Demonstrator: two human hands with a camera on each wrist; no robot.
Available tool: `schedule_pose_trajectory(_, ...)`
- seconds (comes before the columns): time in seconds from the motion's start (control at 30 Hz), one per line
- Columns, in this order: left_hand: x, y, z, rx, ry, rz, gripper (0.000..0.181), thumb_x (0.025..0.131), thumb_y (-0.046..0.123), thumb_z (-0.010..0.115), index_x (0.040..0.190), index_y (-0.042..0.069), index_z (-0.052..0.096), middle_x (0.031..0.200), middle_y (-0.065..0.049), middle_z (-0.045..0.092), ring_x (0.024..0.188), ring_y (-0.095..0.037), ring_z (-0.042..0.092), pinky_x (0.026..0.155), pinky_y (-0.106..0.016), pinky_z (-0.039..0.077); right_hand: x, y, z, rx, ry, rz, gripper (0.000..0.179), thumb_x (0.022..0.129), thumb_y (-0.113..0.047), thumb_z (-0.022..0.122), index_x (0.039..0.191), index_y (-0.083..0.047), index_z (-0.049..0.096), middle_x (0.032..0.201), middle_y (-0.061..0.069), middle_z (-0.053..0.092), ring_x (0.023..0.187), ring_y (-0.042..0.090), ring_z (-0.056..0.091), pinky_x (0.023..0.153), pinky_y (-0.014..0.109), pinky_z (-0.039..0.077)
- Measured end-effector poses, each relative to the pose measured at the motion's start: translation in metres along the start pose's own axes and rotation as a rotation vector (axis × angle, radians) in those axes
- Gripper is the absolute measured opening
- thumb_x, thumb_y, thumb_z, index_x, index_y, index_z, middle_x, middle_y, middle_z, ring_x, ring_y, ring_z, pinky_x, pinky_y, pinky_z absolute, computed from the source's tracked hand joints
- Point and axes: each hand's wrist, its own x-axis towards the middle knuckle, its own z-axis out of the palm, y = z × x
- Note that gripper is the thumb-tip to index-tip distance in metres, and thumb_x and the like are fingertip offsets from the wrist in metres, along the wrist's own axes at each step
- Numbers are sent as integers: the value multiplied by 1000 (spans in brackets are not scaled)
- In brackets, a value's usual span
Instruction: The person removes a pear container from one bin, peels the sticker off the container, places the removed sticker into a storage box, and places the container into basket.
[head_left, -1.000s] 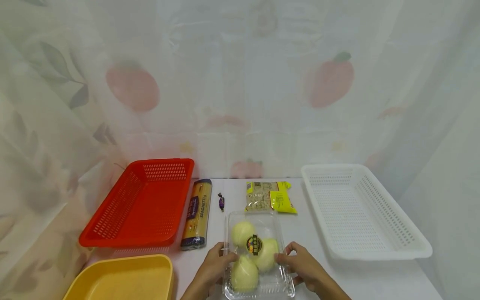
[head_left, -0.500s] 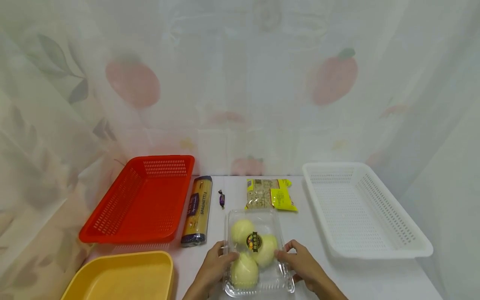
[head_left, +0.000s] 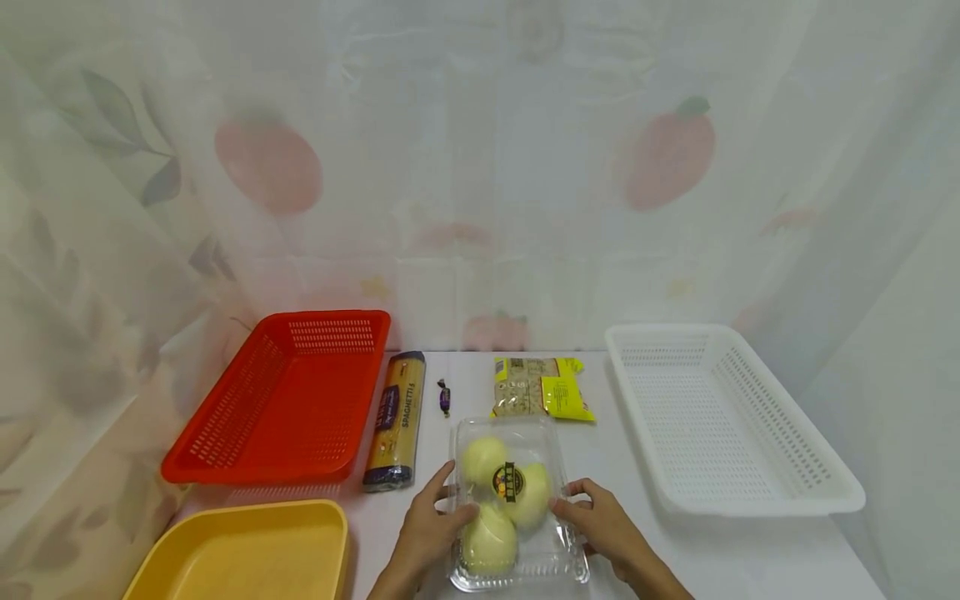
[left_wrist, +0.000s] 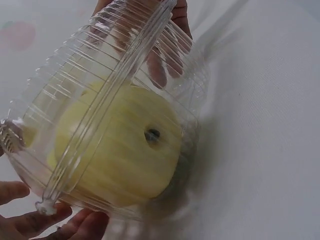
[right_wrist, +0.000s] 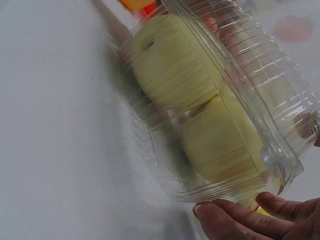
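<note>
A clear plastic clamshell box [head_left: 551, 558] with a dark round label [head_left: 509, 482] on its lid is at the near middle of the table. Inside are three pale yellow round fruits [head_left: 489, 540], apples or pears; a dark hollow shows on one fruit [left_wrist: 115, 145] in the left wrist view. My left hand [head_left: 429, 523] holds the box's left side, thumb on the lid and index finger stretched along the side. On the right side my right hand [head_left: 603, 525] grips it, thumb on top; its fingers [right_wrist: 260, 220] lie against the box wall in the right wrist view.
A spaghetti pack [head_left: 396, 421], a purple-wrapped candy [head_left: 445, 399] and a yellow-ended bag [head_left: 543, 389] lie beyond the box. To the left are a red basket [head_left: 300, 417] and a yellow tray [head_left: 255, 554]; a white basket [head_left: 720, 425] stands right.
My left index finger has straightened upward along the box's side. The right hand keeps its place, and the box stays nearly where it was. The head view has shifted slightly.
</note>
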Motion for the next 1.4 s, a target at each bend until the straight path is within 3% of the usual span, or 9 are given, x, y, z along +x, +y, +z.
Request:
schedule_pose_trajectory(0.23,0,-2,0,21,21,18,77,80,20,76,148,9,39,121,-19,55,80,-23,53,64,-35,49,2,2,1,-45,18,-24,58,90,-38,67,123,6,49,91,8,66,77,21,60,60,39,53)
schedule_pose_trajectory(0.53,1,-11,8,-11,92,69,73,79,14,76,143,-1,44,119,-14,56,74,-20,49,62,-31,48,3,2,0,-102,50,-63,68,89,-37,69,134,8,44,102,12,65,85,23,61,64,38,53)
schedule_pose_trajectory(0.87,1,-9,9,-43,115,114,72,77,9,76,140,-5,45,116,-14,55,68,-17,47,56,-24,44,6,-18,0,-179,191,-128,61,85,-30,73,134,-2,50,106,12,57,88,23,57,68,38,51)
schedule_pose_trajectory(1.1,2,-8,10,-71,115,117,71,77,7,76,140,-6,45,115,-14,54,69,-16,47,57,-24,45,13,-33,1,-286,293,-240,50,83,-30,76,126,-10,59,99,8,55,83,20,47,66,34,43)
schedule_pose_trajectory(1.4,1,-11,10,-62,117,110,71,76,7,76,139,-6,46,114,-14,54,70,-16,47,56,-24,44,24,-51,5,-356,279,-418,32,83,-23,77,112,-12,68,83,-3,56,76,19,48,65,33,42)
